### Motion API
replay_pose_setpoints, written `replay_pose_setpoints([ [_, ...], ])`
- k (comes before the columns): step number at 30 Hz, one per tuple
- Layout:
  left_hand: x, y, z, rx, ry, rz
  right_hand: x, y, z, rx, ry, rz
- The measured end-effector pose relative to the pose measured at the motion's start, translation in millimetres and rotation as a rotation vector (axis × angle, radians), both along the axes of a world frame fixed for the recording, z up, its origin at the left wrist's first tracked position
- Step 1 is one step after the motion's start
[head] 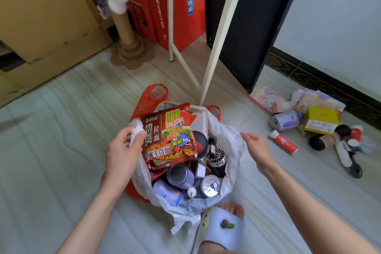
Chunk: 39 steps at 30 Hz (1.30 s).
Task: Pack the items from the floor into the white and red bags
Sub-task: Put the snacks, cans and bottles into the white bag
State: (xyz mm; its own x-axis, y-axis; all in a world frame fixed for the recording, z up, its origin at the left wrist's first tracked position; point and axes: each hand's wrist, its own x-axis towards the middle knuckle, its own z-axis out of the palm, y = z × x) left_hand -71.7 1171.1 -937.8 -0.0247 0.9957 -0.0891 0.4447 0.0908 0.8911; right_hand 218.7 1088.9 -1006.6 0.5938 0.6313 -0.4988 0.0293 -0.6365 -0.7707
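White bag (231, 140), nested in red bag (144, 103): part-filled, noodle packet (169, 136) on top. Left hand (123, 148) pinches rim; right hand (255, 144) open, empty. Remaining items (309, 126) lie apart, right. Next, likely: fetch them.

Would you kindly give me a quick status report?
Left hand grips white plastic bag rim; right hand open. Noodle packet on top. Floor pile unpacked.
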Motion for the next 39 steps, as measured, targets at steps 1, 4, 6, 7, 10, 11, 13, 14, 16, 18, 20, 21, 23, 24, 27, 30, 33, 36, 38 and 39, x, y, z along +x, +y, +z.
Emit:
replay_pose_setpoints([
  [1,3,3,-1,0.019,-0.001,0.016,9,5,-10,-0.05,0.034,-0.013],
  [4,11,10,-6,0.045,-0.018,0.096,33,23,-39,-0.246,0.162,0.038],
  [6,17,16,-9,0.032,-0.028,0.141,45,33,-50,-0.28,0.229,0.056],
  [7,20,16,-10,0.013,-0.023,0.148,48,35,-50,-0.279,0.264,0.042],
  [10,24,16,-5,-0.074,-0.011,0.155,54,31,-37,-0.287,0.259,0.026],
  [11,23,14,-2,-0.108,0.004,0.164,54,30,-24,-0.275,0.266,0.037],
  [13,23,8,9,-0.18,0.027,0.191,51,31,7,-0.209,0.339,0.054],
  [14,21,5,16,-0.226,0.024,0.214,46,33,26,-0.185,0.381,0.068],
  [16,9,-1,29,-0.381,0.037,0.285,28,31,65,-0.176,0.452,0.12],
  [18,-8,-6,40,-0.633,0.0,0.366,5,23,106,-0.148,0.574,0.157],
  [20,-22,-10,60,-0.832,-0.03,0.396,-12,15,147,-0.106,0.605,0.19],
  [21,-24,-11,76,-0.884,-0.01,0.356,-15,12,166,-0.094,0.559,0.224],
  [23,-23,-5,109,-0.905,0.036,0.265,-18,8,199,-0.092,0.423,0.321],
  [24,-23,1,126,-0.886,0.043,0.231,-19,5,213,-0.11,0.374,0.356],
  [27,-22,9,175,-0.81,0.075,0.153,-26,-2,246,-0.162,0.335,0.339],
  [30,-14,-2,212,-0.763,0.152,0.078,-36,1,274,-0.176,0.398,0.253],
  [33,-5,-13,238,-0.726,0.183,0.029,-46,11,296,-0.209,0.4,0.228],
  [36,-11,-17,259,-0.731,0.171,0.018,-47,16,318,-0.23,0.351,0.2],
  [38,-19,-19,273,-0.739,0.154,0.01,-44,16,338,-0.224,0.342,0.149],
  [39,-21,-19,283,-0.737,0.143,0.013,-42,16,349,-0.219,0.335,0.143],
])
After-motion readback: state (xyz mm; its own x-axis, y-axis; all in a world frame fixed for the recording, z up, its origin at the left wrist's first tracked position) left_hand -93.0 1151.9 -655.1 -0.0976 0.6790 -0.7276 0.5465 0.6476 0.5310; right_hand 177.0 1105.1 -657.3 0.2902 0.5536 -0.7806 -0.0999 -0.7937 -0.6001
